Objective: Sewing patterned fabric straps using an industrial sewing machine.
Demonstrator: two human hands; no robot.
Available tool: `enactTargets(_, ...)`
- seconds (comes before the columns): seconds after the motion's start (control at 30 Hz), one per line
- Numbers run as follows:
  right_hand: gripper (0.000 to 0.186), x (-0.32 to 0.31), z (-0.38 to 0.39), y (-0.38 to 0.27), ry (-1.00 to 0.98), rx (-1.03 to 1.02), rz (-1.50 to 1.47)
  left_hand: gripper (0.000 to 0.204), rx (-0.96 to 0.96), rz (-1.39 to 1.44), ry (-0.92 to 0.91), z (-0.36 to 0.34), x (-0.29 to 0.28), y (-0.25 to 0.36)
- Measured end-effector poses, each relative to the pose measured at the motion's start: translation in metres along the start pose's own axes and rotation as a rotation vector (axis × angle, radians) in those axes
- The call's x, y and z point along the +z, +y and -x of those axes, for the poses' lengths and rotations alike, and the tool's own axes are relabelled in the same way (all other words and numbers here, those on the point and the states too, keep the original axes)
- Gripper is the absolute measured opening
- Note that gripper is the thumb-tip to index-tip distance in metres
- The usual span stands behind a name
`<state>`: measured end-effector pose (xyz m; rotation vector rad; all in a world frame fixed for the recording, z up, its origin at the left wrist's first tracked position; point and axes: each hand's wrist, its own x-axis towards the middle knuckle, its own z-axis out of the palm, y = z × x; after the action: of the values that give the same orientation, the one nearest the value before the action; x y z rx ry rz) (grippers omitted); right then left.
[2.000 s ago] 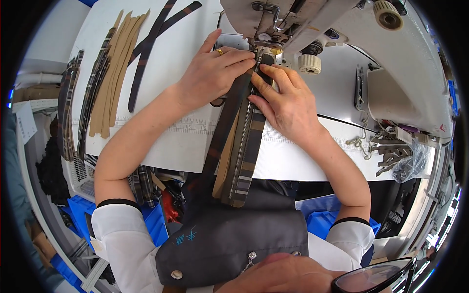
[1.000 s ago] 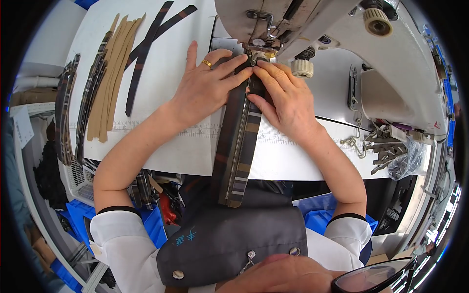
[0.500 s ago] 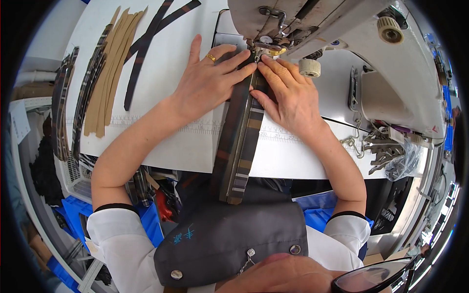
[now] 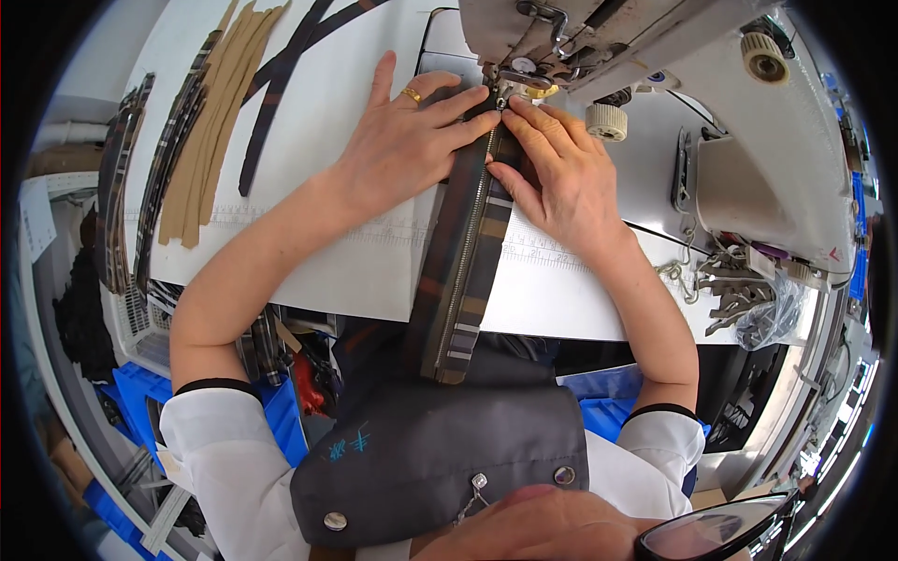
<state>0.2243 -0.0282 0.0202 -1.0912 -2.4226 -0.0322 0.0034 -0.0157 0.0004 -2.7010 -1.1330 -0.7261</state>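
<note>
A long dark plaid fabric strip with a metal zipper (image 4: 465,252) runs from under the presser foot area of a sewing machine (image 4: 524,70) toward my lap. Its lower end hangs over the table edge, against the dark apron (image 4: 440,430). My left hand (image 4: 412,131), with a gold ring, lies over the strip's left side, fingers spread near the needle area; its thumb is mostly hidden under the fabric. On the right side, my right hand (image 4: 561,168) presses the strip with its fingertips, thumb against the zipper edge. The zipper's slider (image 4: 501,101) shows between both hands' fingertips.
Tan strips (image 4: 210,131) and plaid strips (image 4: 117,187) lie at the table's left, with crossed dark strips (image 4: 281,84) nearer the machine. Grey pieces (image 4: 734,290) and a clear plastic bag (image 4: 772,313) sit at right. Blue bins (image 4: 140,393) stand below.
The whole view has shifted slightly, with the table appearing a little higher. Both hands keep their places on the zipper strip near the presser foot.
</note>
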Motion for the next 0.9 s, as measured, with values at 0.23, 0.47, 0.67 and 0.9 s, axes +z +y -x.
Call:
enactTargets(0.23,0.046,0.002,-0.0015,0.002,0.051,-0.055,-0.004,0.047,-0.026,0.022,-0.074,-0.0013,-0.004,-0.0011)
enactTargets(0.47,0.045,0.0008,-0.0032,0.0009,0.055,-0.044,-0.004,0.049,-0.016,0.038,-0.077,-0.0017,-0.0032,-0.003)
enactTargets(0.67,0.046,-0.0011,-0.0022,0.0008,0.017,-0.025,-0.021,0.049,-0.012,0.022,-0.066,-0.0003,0.0004,-0.0038)
enactTargets(0.9,0.045,-0.0022,-0.0004,0.0004,-0.027,0.004,0.002,0.049,-0.016,0.032,-0.071,-0.0006,-0.0019,-0.0022)
